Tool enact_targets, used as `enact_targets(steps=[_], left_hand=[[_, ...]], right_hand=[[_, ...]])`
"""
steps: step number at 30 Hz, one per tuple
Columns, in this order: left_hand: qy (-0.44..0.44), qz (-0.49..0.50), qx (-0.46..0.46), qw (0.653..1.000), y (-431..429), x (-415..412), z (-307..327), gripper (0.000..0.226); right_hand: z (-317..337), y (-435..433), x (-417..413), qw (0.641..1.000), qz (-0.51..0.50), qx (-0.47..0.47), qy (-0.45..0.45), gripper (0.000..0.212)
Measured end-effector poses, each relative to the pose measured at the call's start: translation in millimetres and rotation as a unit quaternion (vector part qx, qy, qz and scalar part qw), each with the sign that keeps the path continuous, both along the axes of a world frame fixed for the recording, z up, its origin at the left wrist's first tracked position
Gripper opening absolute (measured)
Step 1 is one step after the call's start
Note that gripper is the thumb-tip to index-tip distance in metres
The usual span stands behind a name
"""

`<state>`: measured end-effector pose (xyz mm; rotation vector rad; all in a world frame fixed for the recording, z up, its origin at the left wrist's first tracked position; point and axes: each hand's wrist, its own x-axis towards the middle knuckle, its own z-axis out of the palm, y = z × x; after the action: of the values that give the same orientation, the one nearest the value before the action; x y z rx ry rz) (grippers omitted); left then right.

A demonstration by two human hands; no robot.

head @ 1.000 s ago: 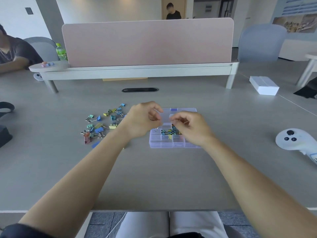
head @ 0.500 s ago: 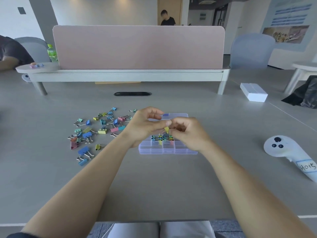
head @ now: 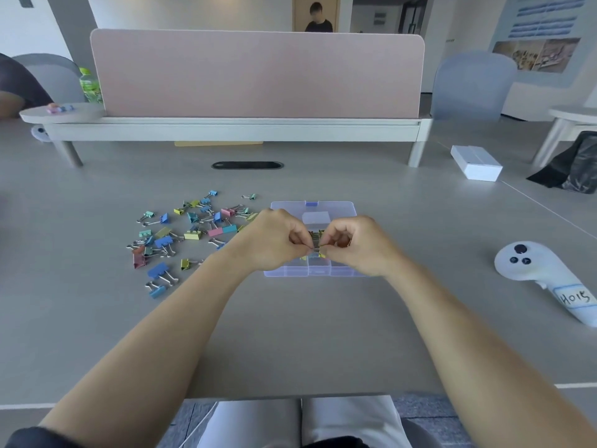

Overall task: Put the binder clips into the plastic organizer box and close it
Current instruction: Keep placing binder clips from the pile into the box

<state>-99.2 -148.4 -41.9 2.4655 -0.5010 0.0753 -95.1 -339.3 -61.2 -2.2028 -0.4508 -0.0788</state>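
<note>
A clear plastic organizer box [head: 290, 270] lies open on the grey table, its lid [head: 342, 208] flat behind it. Several binder clips sit in its middle compartments. My left hand [head: 274, 240] and my right hand [head: 358, 245] meet just above the box. Both pinch a small yellow binder clip [head: 316, 245] between fingertips. A scattered pile of colourful binder clips [head: 187, 234] lies on the table left of the box.
A white controller labelled H015 [head: 546, 276] rests at the right. Farther back right stand a white box [head: 476, 163] and a black bag [head: 578, 166]. A pink divider [head: 255, 72] on a raised shelf closes the back. A cable slot [head: 247, 165] sits mid-table.
Both hands have dropped a little toward the box and closed in on each other around the yellow clip. The view has tilted and shifted slightly.
</note>
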Motion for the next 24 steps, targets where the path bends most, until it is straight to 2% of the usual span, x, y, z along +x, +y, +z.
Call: enact_targets(steps=[4,8,15,20,24], left_hand=[[-0.019,0.001,0.034,0.999,-4,-3,-1,0.008],[-0.05,0.009,0.107,0.993,-18,-7,3,0.012],[-0.024,0.078,0.216,0.973,-36,-1,6,0.024],[-0.025,0.108,0.248,0.962,-48,-4,12,0.01],[-0.029,0.118,0.257,0.959,-52,-4,16,0.016]], right_hand=[[1,-1,-2,0.999,-0.004,-0.035,0.001,0.018],[3,-1,-1,0.998,-0.009,-0.058,0.001,0.021],[0,-1,0,0.997,-0.015,-0.076,0.007,0.019],[-3,1,4,0.998,-0.04,-0.053,0.011,0.023],[-8,4,8,0.996,-0.046,-0.072,-0.012,0.018]])
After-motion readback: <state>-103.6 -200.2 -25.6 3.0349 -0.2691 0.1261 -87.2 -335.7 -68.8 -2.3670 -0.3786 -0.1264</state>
